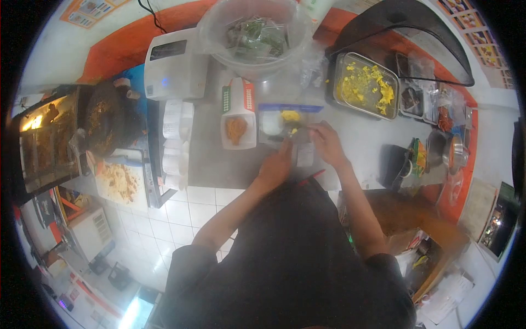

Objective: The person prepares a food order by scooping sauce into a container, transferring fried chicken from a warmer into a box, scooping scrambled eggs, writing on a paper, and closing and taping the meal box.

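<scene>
On the metal counter, my left hand (276, 163) has its fingers closed at the near edge of a shallow food container holding white rice (270, 123) and yellow egg (290, 115). My right hand (327, 145) pinches just to the right of it. Between the hands is a small, blurred grey shape that I cannot make out. A purple strip (290, 108) runs along the container's far side. Left of it stands an open paper box (246, 138) with a brown fried piece (235, 129) inside. A white paper slip (305, 155) lies below my hands.
A metal tray (342, 104) of yellow egg stands at the right back. Behind are a large clear tub (211, 30) of bagged greens and a white machine (181, 68). Stacked white cups (178, 131), a dark wok (104, 123) and a lit oven (46, 123) are on the left.
</scene>
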Demonstrator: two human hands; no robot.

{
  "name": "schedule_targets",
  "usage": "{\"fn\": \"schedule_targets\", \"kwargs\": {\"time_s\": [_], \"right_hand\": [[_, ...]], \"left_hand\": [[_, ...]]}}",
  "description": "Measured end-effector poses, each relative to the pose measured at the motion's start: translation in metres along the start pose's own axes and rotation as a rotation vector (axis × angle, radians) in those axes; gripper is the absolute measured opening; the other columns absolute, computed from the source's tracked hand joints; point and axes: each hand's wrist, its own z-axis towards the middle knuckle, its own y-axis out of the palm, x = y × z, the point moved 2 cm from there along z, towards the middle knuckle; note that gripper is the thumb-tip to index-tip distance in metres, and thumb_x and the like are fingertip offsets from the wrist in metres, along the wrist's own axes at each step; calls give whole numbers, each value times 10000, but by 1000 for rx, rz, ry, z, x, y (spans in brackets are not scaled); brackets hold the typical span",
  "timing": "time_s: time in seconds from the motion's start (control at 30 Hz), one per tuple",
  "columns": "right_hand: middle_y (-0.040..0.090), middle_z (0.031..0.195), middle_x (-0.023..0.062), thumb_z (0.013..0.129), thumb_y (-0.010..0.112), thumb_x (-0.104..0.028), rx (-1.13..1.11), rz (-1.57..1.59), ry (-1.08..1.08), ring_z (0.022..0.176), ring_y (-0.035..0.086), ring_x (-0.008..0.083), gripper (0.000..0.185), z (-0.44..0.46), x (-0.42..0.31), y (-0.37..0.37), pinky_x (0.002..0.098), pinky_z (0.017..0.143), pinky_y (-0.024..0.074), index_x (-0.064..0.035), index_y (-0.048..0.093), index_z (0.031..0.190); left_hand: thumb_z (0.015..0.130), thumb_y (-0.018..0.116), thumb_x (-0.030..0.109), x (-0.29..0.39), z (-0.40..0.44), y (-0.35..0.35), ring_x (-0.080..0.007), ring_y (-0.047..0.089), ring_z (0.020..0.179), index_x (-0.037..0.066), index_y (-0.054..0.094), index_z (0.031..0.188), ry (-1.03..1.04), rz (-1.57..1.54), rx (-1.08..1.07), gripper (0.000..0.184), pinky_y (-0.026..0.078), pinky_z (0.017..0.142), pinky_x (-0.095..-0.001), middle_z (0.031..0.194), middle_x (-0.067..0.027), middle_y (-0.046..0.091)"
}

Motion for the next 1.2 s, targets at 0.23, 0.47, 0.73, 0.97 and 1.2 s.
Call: {"fn": "schedule_targets", "kwargs": {"time_s": [0.23,0.47,0.73,0.97,1.2], "right_hand": [[597,997,156,971,618,-176,-36,-50,-90,858,616,295,245,-10,-21,-5,362,779,499,-25,593,1164],[579,896,-15,1008,607,-194,219,250,99,822,505,73,227,-48,20,-53,225,762,429,-15,612,1147],[609,835,50,998,620,-243,762,-72,88,737,503,98,307,24,138,-137,265,670,434,16,639,1163],[659,1161,134,995,595,-412,788,529,54,948,650,211,528,53,-21,-202,330,823,493,18,577,1300],[598,1145,125,1010,598,-268,761,1100,-161,945,612,246,426,99,-88,-309,328,780,464,29,506,1301]], "left_hand": [[826,685,119,8,-8,-16,-393,660,1027,-58,347,1463,-17,-3,-39,743,584,801,-471,1540,-230,301],[830,682,103,12,-13,-38,-388,633,1110,39,436,1450,36,-67,4,670,579,841,-466,1548,-194,294],[803,597,-50,-3,-8,-41,-370,612,1080,72,635,1133,-3,-224,263,354,545,867,-452,1290,-153,505],[811,610,-38,-13,5,-44,-367,590,1108,66,639,1099,34,-185,313,307,527,889,-448,1228,-148,553],[805,666,30,-21,2,-32,-350,551,1181,54,628,1166,153,-8,350,364,479,968,-461,1257,-126,571]]}}
